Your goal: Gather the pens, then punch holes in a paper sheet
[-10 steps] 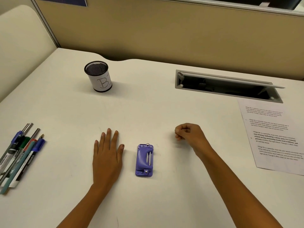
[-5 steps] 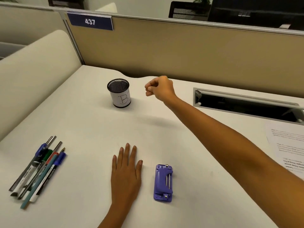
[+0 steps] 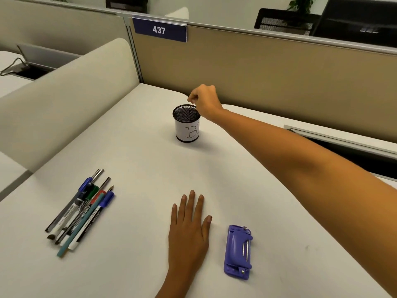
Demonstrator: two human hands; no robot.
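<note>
A black mesh pen cup (image 3: 187,125) with a white label marked "B" stands upright at the back middle of the desk. My right hand (image 3: 205,103) reaches over it, fingers curled, with thumb and forefinger pinching the cup's far right rim. My left hand (image 3: 189,231) lies flat and open on the desk near me. Several pens and markers (image 3: 80,209) lie in a loose bundle at the front left. A purple hole punch (image 3: 238,252) lies just right of my left hand. No paper sheet is in view.
Beige partition walls run along the back and left of the white desk (image 3: 133,160); a blue "437" sign (image 3: 159,30) hangs on the back one. An open cable slot (image 3: 343,145) is sunk into the desk at the right, behind my forearm.
My right hand has travelled from the desk's middle out to the cup and now sits at its rim. The camera has tilted up and left. My left hand has stayed flat.
</note>
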